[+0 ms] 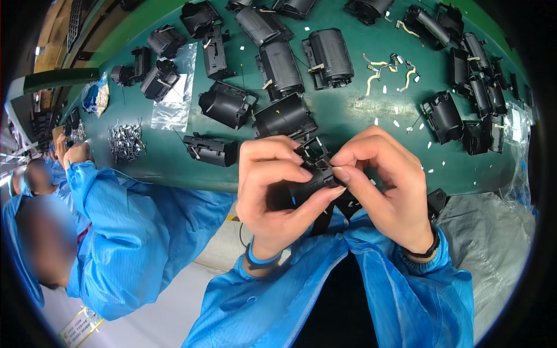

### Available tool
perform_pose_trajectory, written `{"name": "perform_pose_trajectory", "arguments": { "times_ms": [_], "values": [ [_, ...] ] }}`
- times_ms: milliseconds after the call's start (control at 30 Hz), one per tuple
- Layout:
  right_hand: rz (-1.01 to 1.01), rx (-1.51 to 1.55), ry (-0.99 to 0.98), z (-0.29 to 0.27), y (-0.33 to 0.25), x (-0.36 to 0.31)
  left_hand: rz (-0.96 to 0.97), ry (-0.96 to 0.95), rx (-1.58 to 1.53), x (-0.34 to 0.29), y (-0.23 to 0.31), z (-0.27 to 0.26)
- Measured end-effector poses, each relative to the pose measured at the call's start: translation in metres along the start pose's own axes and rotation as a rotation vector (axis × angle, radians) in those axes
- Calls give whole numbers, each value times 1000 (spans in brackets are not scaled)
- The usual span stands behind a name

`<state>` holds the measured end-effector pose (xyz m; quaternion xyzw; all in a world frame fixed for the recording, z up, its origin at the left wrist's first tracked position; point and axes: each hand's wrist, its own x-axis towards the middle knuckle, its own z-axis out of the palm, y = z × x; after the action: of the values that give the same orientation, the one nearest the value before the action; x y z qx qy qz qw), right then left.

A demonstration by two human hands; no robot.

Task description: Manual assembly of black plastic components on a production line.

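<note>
Nearest the camera we find the blue smock (249, 313) of the wearer, its sleeves ending at the wrists below both hands. The left hand (267, 197) is curled around a small black housing (316, 174), gripping it between thumb and fingers. The right hand (391, 180) is closed in a pinch, thumb and index fingertip on the right edge of this housing; we cannot tell whether a smaller part sits between those fingertips. The housing is between the two hands, in front of the wearer's body, and the fingers cover much of it.

Directly beyond the left hand, we note a large black housing (284, 118) on the green table (342, 124), blocking the space just ahead of the grip. To the left of the left hand lies a box-shaped housing (213, 149); farther left we see a pile of small metallic parts (126, 142) and a co-worker in blue (127, 232). Beyond the right hand lie yellow ribbon cables (408, 79), with white scraps (396, 123) scattered nearer to it. To its right we locate a single housing (442, 116), then a crowded housing cluster (480, 95).
</note>
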<state>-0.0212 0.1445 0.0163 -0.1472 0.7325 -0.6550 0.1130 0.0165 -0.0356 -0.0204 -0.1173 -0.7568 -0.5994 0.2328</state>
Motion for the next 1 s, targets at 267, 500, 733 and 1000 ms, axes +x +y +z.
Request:
{"name": "perform_pose_trajectory", "arguments": {
  "times_ms": [267,500,733,1000],
  "values": [
    [-227,-206,48,0,1,7,-254,158,-16,3,13,15],
    [-145,-37,255,13,5,0,-205,191,92,14,19,28],
    [-257,-275,177,-7,-4,5,-116,87,295,22,25,15],
    [-188,-367,36,-15,-21,1,-33,-110,468,35,43,-2]
  ]
}}
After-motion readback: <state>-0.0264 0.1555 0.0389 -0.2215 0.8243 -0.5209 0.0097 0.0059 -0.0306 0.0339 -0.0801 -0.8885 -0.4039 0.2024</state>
